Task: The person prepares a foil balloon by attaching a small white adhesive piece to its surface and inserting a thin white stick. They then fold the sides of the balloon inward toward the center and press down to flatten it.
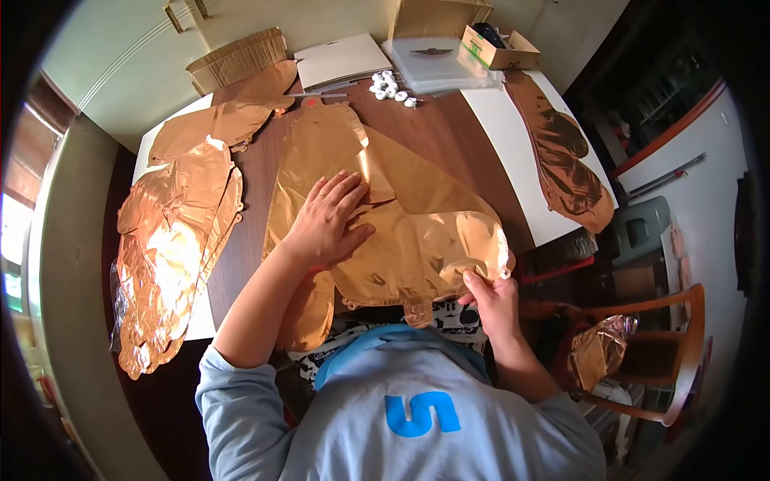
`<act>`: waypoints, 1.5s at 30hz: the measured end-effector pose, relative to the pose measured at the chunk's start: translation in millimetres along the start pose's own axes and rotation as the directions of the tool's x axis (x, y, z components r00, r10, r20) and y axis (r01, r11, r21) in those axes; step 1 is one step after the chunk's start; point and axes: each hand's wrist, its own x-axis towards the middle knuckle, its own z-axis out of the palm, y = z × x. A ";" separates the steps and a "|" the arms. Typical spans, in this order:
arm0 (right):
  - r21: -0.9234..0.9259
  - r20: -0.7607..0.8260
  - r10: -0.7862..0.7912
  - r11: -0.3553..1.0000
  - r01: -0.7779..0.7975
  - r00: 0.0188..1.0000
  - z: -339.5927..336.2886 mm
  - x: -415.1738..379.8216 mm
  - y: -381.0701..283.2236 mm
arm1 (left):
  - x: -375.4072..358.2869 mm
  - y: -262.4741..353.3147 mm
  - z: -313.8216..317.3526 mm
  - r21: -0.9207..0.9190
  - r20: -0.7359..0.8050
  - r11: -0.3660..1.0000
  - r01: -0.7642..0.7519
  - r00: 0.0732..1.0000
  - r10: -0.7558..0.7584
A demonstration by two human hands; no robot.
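Head view, left hand (330, 215): palm down, fingers loosely together, on the copper foil piece (417, 260).
Right hand (491, 295): thumb and fingers pinch that piece's edge, right of the left hand.
Tear risk: a sharp right-hand pull against the left palm could split or crease the film.
Slip risk: the near edge seems to overhang the table (445, 136); a lifted palm might free it.
Surfaces: shiny, wrinkled, round-lobed foil; smooth dark wood beyond the left hand.
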 end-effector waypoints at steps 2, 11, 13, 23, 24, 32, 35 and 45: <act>0.046 -0.040 -0.062 0.997 0.064 0.997 2.9 0.4 -0.8 | -0.4 0.0 -0.7 -0.005 -0.003 1.000 -0.004 1.000 0.004; -0.038 0.004 0.047 0.998 -0.047 0.999 -2.9 1.4 -1.4 | -0.7 3.6 -0.8 -0.019 -0.020 1.000 0.007 1.000 -0.007; -0.070 -0.004 0.017 0.997 -0.017 1.000 -2.6 1.8 2.7 | -0.7 3.8 0.0 -0.021 -0.027 1.000 0.009 1.000 -0.010; -0.596 0.313 -0.755 0.317 0.738 0.577 30.5 -12.7 -31.3 | 1.7 9.5 -2.4 0.011 0.005 1.000 -0.008 1.000 0.008; -0.593 0.427 -0.721 0.233 0.771 0.545 37.1 -15.0 -38.5 | 1.9 9.5 -2.0 0.013 0.006 1.000 -0.008 1.000 0.008; -0.213 0.612 -0.635 0.441 0.872 0.471 17.1 30.2 -37.3 | -1.4 9.5 -1.2 0.033 0.002 0.999 0.005 1.000 -0.005; -0.548 0.502 -0.641 0.284 0.787 0.581 12.9 55.8 -31.3 | -0.3 12.0 -3.9 0.026 0.013 1.000 0.007 1.000 -0.008; -0.560 0.713 -0.452 0.094 0.823 0.536 38.4 60.6 -23.1 | -0.5 9.8 -2.7 0.025 0.008 1.000 0.005 1.000 -0.005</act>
